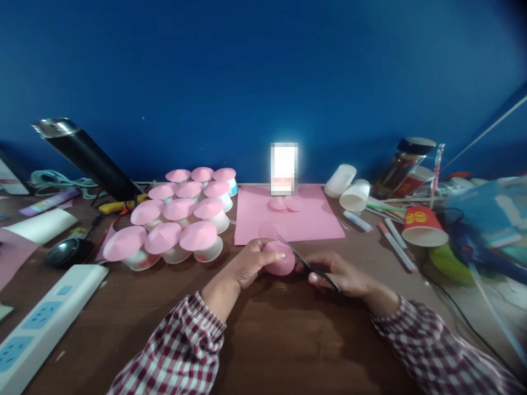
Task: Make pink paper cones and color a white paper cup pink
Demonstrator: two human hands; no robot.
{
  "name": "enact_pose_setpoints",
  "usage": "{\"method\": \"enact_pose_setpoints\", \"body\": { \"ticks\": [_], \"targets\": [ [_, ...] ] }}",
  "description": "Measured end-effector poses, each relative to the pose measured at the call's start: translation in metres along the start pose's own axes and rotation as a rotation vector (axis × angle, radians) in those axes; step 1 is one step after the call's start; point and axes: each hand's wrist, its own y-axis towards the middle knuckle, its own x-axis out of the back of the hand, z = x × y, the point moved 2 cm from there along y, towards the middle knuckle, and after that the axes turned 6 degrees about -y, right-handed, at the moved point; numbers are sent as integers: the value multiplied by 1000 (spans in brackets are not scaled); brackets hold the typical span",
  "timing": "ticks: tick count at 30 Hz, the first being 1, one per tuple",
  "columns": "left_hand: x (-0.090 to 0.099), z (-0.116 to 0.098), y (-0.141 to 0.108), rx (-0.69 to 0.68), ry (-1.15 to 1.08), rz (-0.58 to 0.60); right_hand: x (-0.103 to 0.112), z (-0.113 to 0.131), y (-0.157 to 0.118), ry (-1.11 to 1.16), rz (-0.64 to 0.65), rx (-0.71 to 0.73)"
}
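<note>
Between thumb and fingers, my left hand (255, 262) pinches a pink paper circle (280, 262) above the brown table. My right hand (343, 274) is closed on dark-handled scissors (312, 267), whose blades point up and left, by the circle's upper right edge. Whether the blades touch the paper I cannot tell. Just beyond lies a stack of pink paper sheets (317, 219) with more pink circles (280, 204) on it. To the left stand several upturned paper cups (208, 249), each topped with a shallow pink paper cone (198, 236).
A white power strip (53, 318) lies front left, with a black bottle (94, 156) leaning behind. At the right are white paper cups (354, 196), a red paper cup (424, 225), a jar (401, 167) and a blue bag (489, 214). A bright blurred-out rectangle (284, 167) stands by the wall.
</note>
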Motion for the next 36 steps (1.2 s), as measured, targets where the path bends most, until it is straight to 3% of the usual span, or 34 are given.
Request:
{"method": "enact_pose_setpoints", "body": {
  "ticks": [20,27,31,36],
  "targets": [
    [3,2,1,15,12,-33,-1,-6,2,-42,-63,-21],
    [-1,-2,1,46,-65,-101,6,-13,1,94,-209,72],
    [0,0,4,-4,-150,-112,10,-13,0,191,-293,150],
    [2,-2,6,-77,-208,-212,15,-18,2,351,-422,195]
  ]
}}
